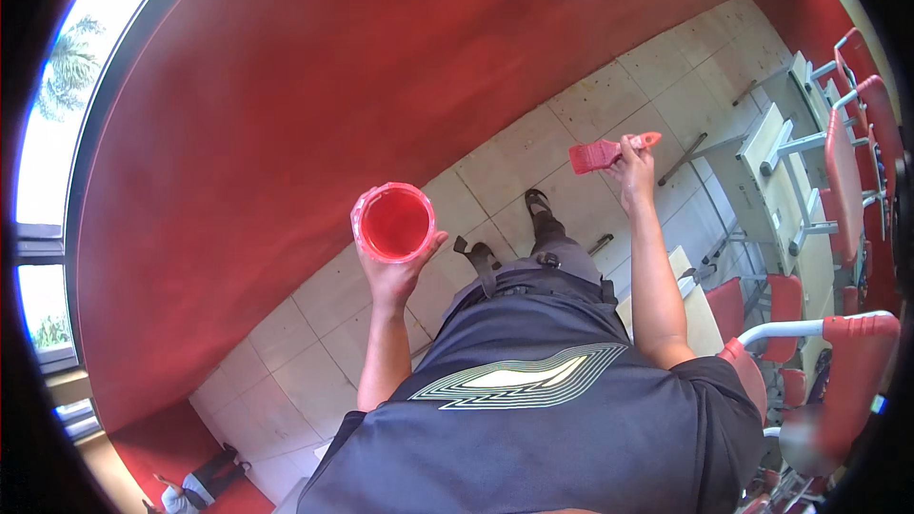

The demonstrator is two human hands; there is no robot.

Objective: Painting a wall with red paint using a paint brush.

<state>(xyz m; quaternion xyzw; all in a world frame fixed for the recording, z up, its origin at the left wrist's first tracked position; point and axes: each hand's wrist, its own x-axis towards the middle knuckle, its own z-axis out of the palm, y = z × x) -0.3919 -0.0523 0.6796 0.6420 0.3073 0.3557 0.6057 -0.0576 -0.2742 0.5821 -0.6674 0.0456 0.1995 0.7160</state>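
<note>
My left hand [392, 273] is wrapped round a paint container [393, 222], its open mouth facing up and its inside and rim coated in red. In my right hand [633, 173], out to the right at about the same height, is a paintbrush [598, 156] held by its orange-red handle. The bristles are red and point left, toward the container, with a wide gap between the two. Neither brush nor container touches the red wall [238, 86] in front of me.
Pale floor tiles [505, 154] run along the wall's base. To my right stand stacked desks [762, 171] and red chairs [843, 186] with grey metal legs. A window [48, 171] is at the far left. Another person [195, 493] is at the lower left.
</note>
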